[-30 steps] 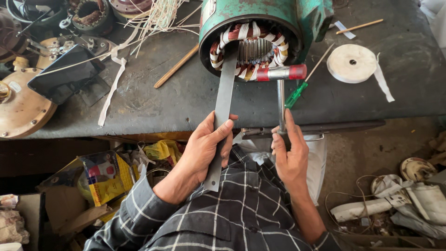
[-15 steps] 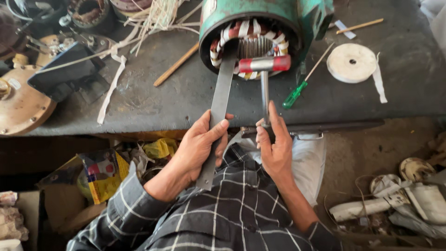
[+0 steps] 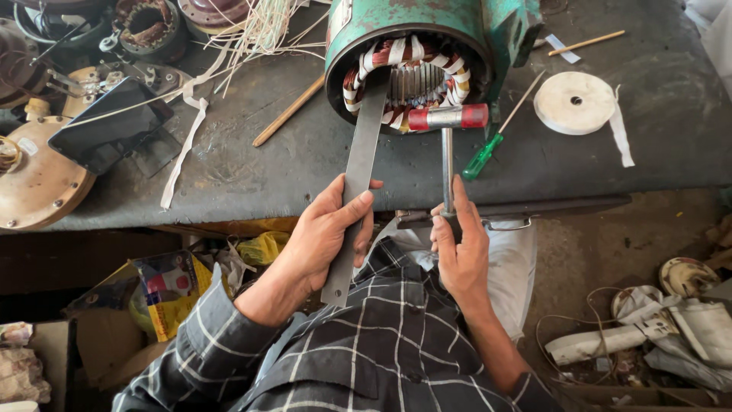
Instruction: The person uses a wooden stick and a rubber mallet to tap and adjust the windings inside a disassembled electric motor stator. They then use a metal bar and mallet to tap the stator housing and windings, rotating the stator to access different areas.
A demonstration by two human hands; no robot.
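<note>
Hands meet near the middle of the head view, at the front edge of a dark bench [image 3: 252, 164]. The left hand [image 3: 324, 240] is wrapped around a long flat metal bar [image 3: 357, 172], thumb on top, fingers curled beneath. The bar slants up from lower centre, and its far end rests against the taped copper windings [image 3: 366, 69] inside the open mouth of a green motor housing [image 3: 427, 23] at upper centre. The right hand [image 3: 457, 248] is closed around the lower end of a hammer's metal shaft; the hammer [image 3: 447, 118] stands upright, its red-tipped head lying crosswise just in front of the windings, at the housing's lower rim.

A green-handled screwdriver [image 3: 484, 156] lies just right of the hammer, and a white tape roll [image 3: 573, 103] sits further right. A dark phone [image 3: 107, 126] lies at left beside a brass-coloured end cover [image 3: 34, 183]. A wooden stick [image 3: 290, 111] lies left of the housing.
</note>
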